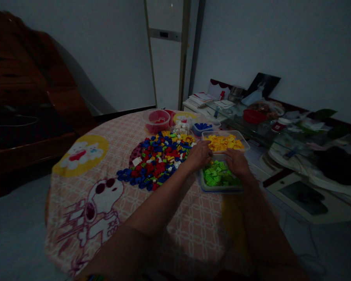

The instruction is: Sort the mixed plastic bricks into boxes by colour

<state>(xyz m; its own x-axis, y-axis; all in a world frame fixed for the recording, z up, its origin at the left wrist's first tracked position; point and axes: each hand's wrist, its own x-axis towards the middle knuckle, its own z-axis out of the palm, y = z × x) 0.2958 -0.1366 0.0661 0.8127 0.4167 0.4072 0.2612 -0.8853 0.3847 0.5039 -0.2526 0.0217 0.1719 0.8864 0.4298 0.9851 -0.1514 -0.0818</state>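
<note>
My left hand [200,155] is at the near left corner of a clear plastic tub [245,146] of yellow building bricks [224,143]. Its fingers are curled together, and whatever they may hold is too dark and small to make out. At the tub's near rim, my right hand [236,162] has its fingers pointing left and slightly apart, with nothing visible in them. Below both hands stands a second tub [204,188] with green bricks [218,174]. Left of my left hand spreads a heap of mixed bricks [156,162] in blue, red, yellow, green and white.
Behind the heap stand a round tub with red pieces [157,121], white bricks [181,127] and a tub of blue bricks [202,126]. A patterned cloth [193,230] covers the round table. A cluttered glass shelf [234,115] runs along the right, and a wooden seat [64,101] stands left.
</note>
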